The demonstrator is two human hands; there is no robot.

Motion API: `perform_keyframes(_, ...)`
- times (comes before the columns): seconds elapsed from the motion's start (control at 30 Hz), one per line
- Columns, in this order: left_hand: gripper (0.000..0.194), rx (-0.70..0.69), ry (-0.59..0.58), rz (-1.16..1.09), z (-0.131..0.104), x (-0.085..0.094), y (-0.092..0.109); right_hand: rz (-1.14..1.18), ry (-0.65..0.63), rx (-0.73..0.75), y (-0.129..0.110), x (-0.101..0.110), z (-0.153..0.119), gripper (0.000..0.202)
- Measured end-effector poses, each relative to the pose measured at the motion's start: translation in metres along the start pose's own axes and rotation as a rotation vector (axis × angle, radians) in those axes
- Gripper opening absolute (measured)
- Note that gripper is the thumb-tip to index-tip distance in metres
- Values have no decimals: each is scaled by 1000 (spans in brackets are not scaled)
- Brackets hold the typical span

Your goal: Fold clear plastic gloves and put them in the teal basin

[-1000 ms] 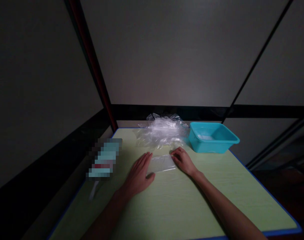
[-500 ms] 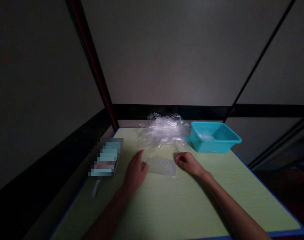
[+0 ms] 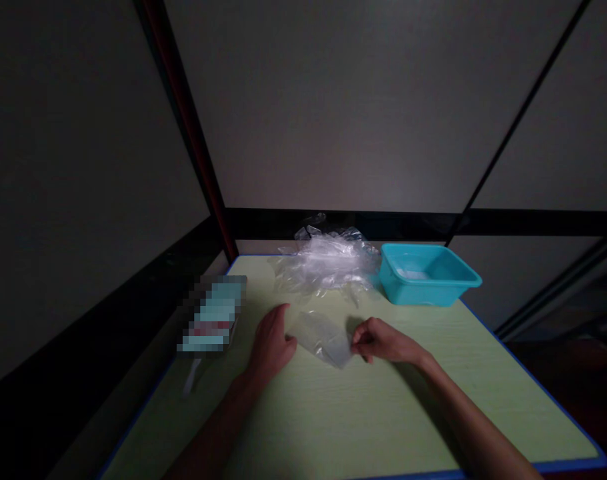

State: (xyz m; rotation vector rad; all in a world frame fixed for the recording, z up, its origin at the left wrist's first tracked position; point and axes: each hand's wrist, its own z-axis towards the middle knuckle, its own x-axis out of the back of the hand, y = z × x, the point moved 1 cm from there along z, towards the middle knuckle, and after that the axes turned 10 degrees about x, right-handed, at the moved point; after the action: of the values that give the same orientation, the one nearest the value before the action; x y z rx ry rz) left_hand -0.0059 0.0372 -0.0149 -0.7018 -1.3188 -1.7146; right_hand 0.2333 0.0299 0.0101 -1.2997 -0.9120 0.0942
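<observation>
A small clear plastic bag (image 3: 323,339) lies flat and slightly askew on the tabletop between my hands. At its right corner my right hand (image 3: 380,339) is closed in a pinch on the edge. My left hand (image 3: 273,340) rests at the bag's left side, thumb apart from the fingers, holding nothing that I can see; whether the thumb touches the bag is unclear. Behind it, a loose heap of crumpled clear plastic bags (image 3: 330,260) sits at the table's far edge.
A turquoise plastic basin (image 3: 423,293) with something whitish inside stands at the back right. On the left lies a pixelated flat object (image 3: 213,317), with a pale strip below it. The pale green table (image 3: 303,420) has blue edging. Wall panels rise behind.
My right hand has come slightly nearer and now pinches the bag's right corner. The bag has turned, its right end swinging toward me. My left hand has barely moved.
</observation>
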Motion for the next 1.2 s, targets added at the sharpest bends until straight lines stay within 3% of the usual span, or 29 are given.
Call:
perform_keyframes(0.2, 60, -54, 13, -97, -1, 1, 2, -37, 152, 44, 7, 10, 2, 5)
perform_keyframes(0.3, 60, -215, -31, -190, -6, 8, 11, -68, 192, 86, 6, 10, 3, 5)
perform_keyframes(0.43, 50, -497, -248, -188, -18, 17, 28, -123, 212, 141, 2, 10, 2, 9)
perform_keyframes(0.57, 48, -643, -430, -59, -24, 19, 37, -267, 264, 186, 5, 13, 2, 14)
perform_keyframes(0.77, 49, -675, -469, 94, -23, 16, 37, -323, 281, 203, 5, 14, 2, 16)
perform_keyframes(1.07, 53, -631, -368, 218, -32, 13, 38, -321, 268, 214, 1, 12, 2, 11)
perform_keyframes(1.2, 60, -653, -390, 205, -37, 15, 45, -299, 260, 207, 1, 12, 2, 10)
